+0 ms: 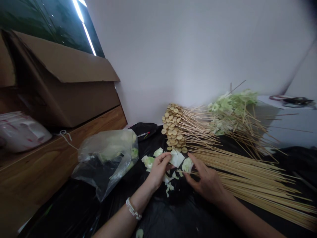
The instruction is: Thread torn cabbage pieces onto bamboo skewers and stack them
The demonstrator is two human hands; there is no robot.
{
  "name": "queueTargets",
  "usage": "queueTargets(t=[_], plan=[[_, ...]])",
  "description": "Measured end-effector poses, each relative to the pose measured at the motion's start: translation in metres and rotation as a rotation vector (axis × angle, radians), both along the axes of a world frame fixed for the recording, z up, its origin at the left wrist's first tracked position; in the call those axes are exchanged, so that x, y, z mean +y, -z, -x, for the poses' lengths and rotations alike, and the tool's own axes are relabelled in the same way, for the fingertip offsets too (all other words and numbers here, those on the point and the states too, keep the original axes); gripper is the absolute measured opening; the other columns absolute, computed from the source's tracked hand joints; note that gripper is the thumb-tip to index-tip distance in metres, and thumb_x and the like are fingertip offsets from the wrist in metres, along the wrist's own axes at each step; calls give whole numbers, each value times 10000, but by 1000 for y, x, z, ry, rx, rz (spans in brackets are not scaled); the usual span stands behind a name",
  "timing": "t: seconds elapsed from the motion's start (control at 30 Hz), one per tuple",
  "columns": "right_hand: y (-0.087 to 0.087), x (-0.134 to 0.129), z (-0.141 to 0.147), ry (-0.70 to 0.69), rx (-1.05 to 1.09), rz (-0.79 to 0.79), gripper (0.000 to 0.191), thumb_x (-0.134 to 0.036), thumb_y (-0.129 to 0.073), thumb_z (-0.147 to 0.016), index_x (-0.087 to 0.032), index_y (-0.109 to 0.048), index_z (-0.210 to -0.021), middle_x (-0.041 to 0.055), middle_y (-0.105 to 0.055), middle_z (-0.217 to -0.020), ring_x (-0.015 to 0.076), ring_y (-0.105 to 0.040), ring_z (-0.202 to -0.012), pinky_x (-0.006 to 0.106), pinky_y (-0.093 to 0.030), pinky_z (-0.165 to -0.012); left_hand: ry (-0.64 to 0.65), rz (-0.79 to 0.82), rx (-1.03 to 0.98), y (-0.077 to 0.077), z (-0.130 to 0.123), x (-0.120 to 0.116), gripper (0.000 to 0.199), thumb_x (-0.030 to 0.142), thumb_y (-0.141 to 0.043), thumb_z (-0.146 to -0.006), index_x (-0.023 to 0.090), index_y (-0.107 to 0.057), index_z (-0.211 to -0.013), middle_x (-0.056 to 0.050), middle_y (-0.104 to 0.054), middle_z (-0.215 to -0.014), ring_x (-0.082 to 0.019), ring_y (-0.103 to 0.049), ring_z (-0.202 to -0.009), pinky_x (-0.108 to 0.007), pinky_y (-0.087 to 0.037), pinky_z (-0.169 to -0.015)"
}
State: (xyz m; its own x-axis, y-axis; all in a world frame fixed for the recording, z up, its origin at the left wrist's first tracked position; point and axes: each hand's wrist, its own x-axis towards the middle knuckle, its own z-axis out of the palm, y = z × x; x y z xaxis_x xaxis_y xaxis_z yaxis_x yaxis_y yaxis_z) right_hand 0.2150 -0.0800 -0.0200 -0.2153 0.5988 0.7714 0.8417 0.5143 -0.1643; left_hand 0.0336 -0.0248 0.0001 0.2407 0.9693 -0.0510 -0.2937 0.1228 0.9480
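Observation:
My left hand point(158, 170), with a white beaded bracelet at the wrist, pinches a pale cabbage piece point(177, 158) between thumb and fingers. Just to the right, my right hand point(204, 180) has its thumb and fingers around another cabbage piece point(187, 165) and a thin wooden skewer, whose tip points left toward the leaf. Loose cabbage scraps point(148, 162) lie on the black plastic sheet point(170, 216) beside and below my left hand. Many bare skewers point(250, 178) are spread to the right of my right hand.
Behind my hands are stacked skewers with round slices point(172, 127); skewered cabbage point(232, 105) is piled at the back right. A clear bag point(109, 155) of cabbage is on the left, near a cardboard box point(74, 96) on a wooden surface. A pen point(143, 134) lies behind.

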Motion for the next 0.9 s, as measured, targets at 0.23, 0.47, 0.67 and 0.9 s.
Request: queueTargets(t=[0.23, 0.47, 0.67, 0.9], plan=[[0, 0, -1, -8, 15, 19, 596, -333, -533, -901, -138, -341, -1431, 131, -659, -1137, 189, -685, -842, 289, -580, -713, -189, -511, 435, -2, 10, 7, 320, 316, -692, -758, 206, -697, -1059, -92, -673, -1102, -234, -600, -1035, -367, -459, -901], [-1, -5, 2, -78, -10, 21, 635, -284, -522, -890, -157, -277, -1462, 133, -650, -1157, 219, -676, -953, 318, -582, -767, 101, -757, 639, -18, 8, -16, 483, 356, -778, -695, 216, -675, -1146, -80, -696, -1040, -240, -606, -978, -367, -460, -889], [-4, -8, 3, -120, 31, 48, 671, -245, -504, -894, -154, -208, -1489, 151, -598, -1263, 225, -641, -1059, 338, -562, -860, 314, -333, 266, -14, 4, -16, 451, 404, -735, -735, 165, -683, -1115, -90, -712, -983, -207, -650, -846, -318, -509, -781], [-3, -5, 1, -106, 67, 55, 592, -188, -468, -883, -141, -286, -1444, 134, -579, -1300, 205, -622, -1102, 315, -545, -896, 46, -264, 263, -13, 4, -5, 337, 467, -694, -729, 140, -702, -809, -19, -631, -707, -116, -534, -602, -222, -456, -573]])
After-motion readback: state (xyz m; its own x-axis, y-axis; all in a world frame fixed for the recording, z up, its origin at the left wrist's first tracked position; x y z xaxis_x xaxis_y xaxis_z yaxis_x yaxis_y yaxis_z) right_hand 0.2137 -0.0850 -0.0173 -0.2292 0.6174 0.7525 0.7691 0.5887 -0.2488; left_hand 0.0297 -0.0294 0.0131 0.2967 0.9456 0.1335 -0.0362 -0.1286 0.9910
